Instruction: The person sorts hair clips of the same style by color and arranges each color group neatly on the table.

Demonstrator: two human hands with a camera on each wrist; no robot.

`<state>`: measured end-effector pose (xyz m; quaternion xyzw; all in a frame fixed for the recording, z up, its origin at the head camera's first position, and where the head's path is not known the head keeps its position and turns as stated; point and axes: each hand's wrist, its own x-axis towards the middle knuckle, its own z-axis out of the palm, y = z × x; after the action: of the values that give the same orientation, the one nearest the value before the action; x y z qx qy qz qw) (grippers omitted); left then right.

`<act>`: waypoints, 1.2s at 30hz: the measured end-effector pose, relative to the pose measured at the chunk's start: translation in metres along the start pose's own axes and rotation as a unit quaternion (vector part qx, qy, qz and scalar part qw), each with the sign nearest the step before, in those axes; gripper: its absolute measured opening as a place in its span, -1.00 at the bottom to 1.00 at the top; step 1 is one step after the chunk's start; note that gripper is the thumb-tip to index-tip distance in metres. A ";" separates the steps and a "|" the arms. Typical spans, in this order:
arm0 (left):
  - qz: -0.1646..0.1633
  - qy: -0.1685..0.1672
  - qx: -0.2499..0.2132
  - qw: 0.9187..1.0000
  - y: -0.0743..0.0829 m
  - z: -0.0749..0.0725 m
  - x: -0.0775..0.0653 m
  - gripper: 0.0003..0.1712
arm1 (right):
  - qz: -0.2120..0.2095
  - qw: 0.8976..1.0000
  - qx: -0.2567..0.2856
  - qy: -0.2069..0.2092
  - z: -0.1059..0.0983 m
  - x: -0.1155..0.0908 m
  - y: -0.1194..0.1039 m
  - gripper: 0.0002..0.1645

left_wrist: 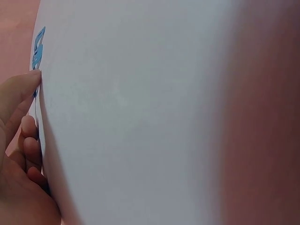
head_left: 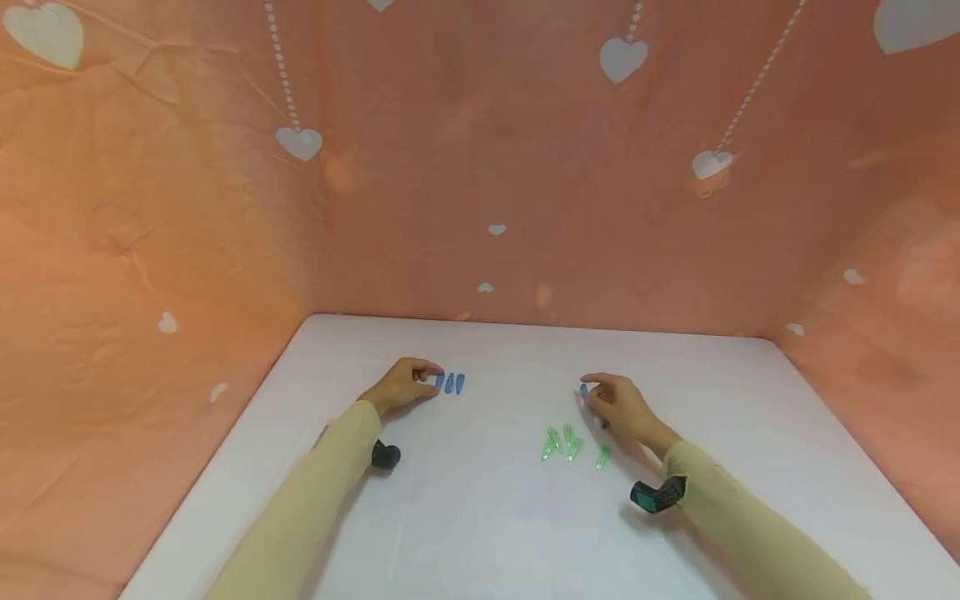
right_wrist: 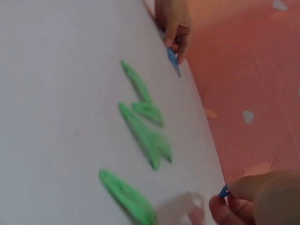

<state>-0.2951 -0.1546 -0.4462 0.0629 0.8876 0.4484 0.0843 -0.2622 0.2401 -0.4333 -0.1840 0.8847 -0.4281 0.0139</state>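
Note:
Three blue snap hair clips (head_left: 450,383) lie side by side in a row at the left of the white table. My left hand (head_left: 401,385) pinches the leftmost clip (head_left: 439,381) between thumb and forefinger, at its two ends. In the left wrist view, blue clips (left_wrist: 38,51) show just past the fingertips, partly overlapping. On the right, another blue hair clip (head_left: 584,389) is pinched between the thumb and forefinger of my right hand (head_left: 621,407); only part of it shows in the right wrist view. Nearer me than that hand lie several green hair clips (head_left: 568,435).
The white table (head_left: 465,517) meets an orange cloth backdrop (head_left: 540,200) with white hearts along its back and sides. A dark device sits on each wrist, the left one (head_left: 386,456) and the right one (head_left: 657,495). One green clip (head_left: 603,456) lies apart from the others.

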 end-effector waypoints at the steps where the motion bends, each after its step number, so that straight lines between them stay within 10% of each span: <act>1: -0.001 0.001 0.001 1.000 -0.001 0.000 0.000 -0.54 | -0.004 1.000 0.017 0.002 0.002 0.001 -0.001 -0.56; 21: -0.016 -0.003 -0.011 1.000 -0.004 0.001 0.004 -0.53 | -0.047 0.991 0.122 -0.004 0.040 0.041 -0.038 -0.55; 36: -0.024 -0.005 -0.026 0.999 -0.007 -0.001 0.006 -0.53 | 0.005 0.983 0.183 -0.023 0.082 0.071 -0.063 -0.53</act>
<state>-0.3018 -0.1578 -0.4517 0.0415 0.8766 0.4688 0.1009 -0.2935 0.1189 -0.4283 -0.1836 0.7918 -0.5784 0.0700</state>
